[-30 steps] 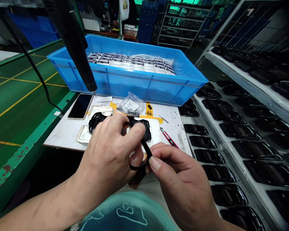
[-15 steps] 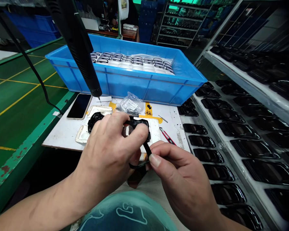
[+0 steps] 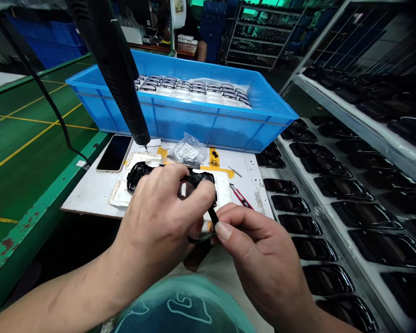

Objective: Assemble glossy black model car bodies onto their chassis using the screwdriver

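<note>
My left hand [image 3: 156, 222] grips a glossy black plastic frame [image 3: 198, 178] above the white work board [image 3: 90, 196]. My right hand [image 3: 260, 252] pinches a thin black strip [image 3: 212, 215] that runs down from the frame and curls under my fingers. Part of the frame and the strip's lower end are hidden by my hands. A second glossy black piece [image 3: 138, 177] lies in a white moulded tray [image 3: 123, 194] just beyond my left hand. A black electric screwdriver [image 3: 121, 85] hangs above the board, its tip near the tray.
A smartphone [image 3: 114, 153], a plastic parts bag [image 3: 189, 150] and a red utility knife [image 3: 241, 196] lie on the board. Behind it stands a blue crate [image 3: 180, 122] of packed frames. Shelves of black parts [image 3: 343, 199] fill the right. A person stands far back.
The curl of black strip below my hands has drawn in and looks smaller. My hands have moved slightly closer together, and the view has shifted a little.
</note>
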Demonstrator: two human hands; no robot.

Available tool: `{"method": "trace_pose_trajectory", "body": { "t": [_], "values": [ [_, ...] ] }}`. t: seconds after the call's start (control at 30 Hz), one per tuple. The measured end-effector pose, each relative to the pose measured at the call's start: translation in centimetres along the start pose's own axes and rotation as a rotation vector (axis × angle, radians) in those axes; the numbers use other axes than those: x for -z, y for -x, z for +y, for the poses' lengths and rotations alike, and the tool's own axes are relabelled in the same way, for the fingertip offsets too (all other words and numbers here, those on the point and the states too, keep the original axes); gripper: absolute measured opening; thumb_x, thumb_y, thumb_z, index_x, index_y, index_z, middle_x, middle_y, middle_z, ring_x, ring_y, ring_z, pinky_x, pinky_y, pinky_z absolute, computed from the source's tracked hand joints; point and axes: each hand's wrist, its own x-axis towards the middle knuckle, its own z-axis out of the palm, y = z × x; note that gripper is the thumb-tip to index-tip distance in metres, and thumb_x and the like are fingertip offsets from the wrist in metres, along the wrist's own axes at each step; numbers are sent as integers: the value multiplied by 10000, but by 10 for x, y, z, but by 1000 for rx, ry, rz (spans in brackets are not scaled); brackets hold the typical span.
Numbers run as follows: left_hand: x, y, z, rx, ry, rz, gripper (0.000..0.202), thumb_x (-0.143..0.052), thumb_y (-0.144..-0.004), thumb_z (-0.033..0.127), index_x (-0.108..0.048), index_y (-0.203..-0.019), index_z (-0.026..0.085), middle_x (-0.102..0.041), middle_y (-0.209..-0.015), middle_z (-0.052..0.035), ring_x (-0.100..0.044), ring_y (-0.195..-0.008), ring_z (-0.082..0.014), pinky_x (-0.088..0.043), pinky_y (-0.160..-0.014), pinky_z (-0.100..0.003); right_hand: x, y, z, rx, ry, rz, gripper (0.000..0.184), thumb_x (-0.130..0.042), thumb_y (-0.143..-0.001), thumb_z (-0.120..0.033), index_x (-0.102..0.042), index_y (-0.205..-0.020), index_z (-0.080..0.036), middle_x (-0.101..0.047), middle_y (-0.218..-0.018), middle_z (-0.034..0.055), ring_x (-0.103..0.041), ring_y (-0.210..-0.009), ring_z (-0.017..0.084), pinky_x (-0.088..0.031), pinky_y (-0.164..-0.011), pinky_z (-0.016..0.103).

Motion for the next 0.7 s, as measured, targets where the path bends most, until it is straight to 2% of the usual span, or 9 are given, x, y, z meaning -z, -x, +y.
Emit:
{"method": "trace_pose_trajectory", "body": {
  "t": [0.13,0.2,0.27,0.33,0.37,0.4,0.47,0.53,0.7],
  "values": [
    [-3,2,-1,11,52,-9,314,-535,-824,123,-572,-1127,195,-514,-1062,-142,-539,-890,-318,-480,-706,-477,-3,-5,6,31,-139,30,513,-474,-1008,-575,-677,-743,-186,-654,-729,35,-587,-689,120,-523,-655,226],
    [-4,2,-2,64,109,-48,302,-542,-837,116,-566,-1131,183,-517,-1089,-136,-557,-958,-319,-499,-762,-476,-3,-5,11,81,-184,94,562,-366,-1043,-576,-694,-794,-194,-683,-791,45,-641,-758,131,-553,-720,240],
    [-4,1,-3,126,181,-114,282,-559,-861,132,-563,-1138,185,-528,-1084,-112,-564,-983,-297,-505,-805,-463,-3,-2,16,174,-127,164,422,-433,-1056,-456,-664,-810,-203,-678,-816,22,-655,-781,110,-556,-739,213],
    [-3,0,-2,173,239,-170,274,-566,-876,155,-559,-1148,192,-541,-1074,-91,-564,-978,-277,-501,-825,-455,0,2,21,362,-35,229,98,-567,-1005,-232,-636,-935,-228,-694,-936,0,-676,-861,102,-563,-809,214],
    [-2,0,-2,188,264,-197,275,-562,-881,162,-557,-1154,197,-546,-1076,-85,-564,-976,-270,-497,-829,-453,3,4,23,489,10,243,133,-592,-968,-144,-627,-1047,-244,-707,-1034,8,-686,-962,128,-567,-889,260],
    [-2,-1,-2,198,285,-218,271,-555,-886,168,-556,-1154,203,-549,-1078,-79,-564,-973,-266,-493,-831,-452,5,6,26,625,72,225,288,-600,-943,-108,-601,-1191,-255,-705,-1154,31,-670,-1097,173,-553,-977,331],
    [-1,-1,-2,203,312,-235,256,-536,-896,186,-561,-1149,208,-551,-1083,-76,-562,-971,-263,-487,-831,-454,13,11,33,839,301,100,500,-605,-956,-200,-480,-1440,-220,-649,-1352,95,-551,-1327,271,-431,-1144,491],
    [-1,-1,-2,210,320,-239,245,-532,-902,201,-567,-1144,204,-551,-1080,-77,-558,-970,-264,-481,-835,-458,19,17,40,944,552,0,605,-548,-1002,-400,-393,-1535,-159,-621,-1409,120,-464,-1409,308,-274,-1232,549],
    [0,-1,-2,216,314,-246,242,-540,-893,191,-575,-1132,195,-552,-1082,-84,-556,-977,-267,-481,-841,-458,22,22,49,1015,786,152,605,-390,-1053,-491,-328,-1578,-198,-697,-1305,44,-488,-1393,241,-117,-1294,503]
  ]
}}
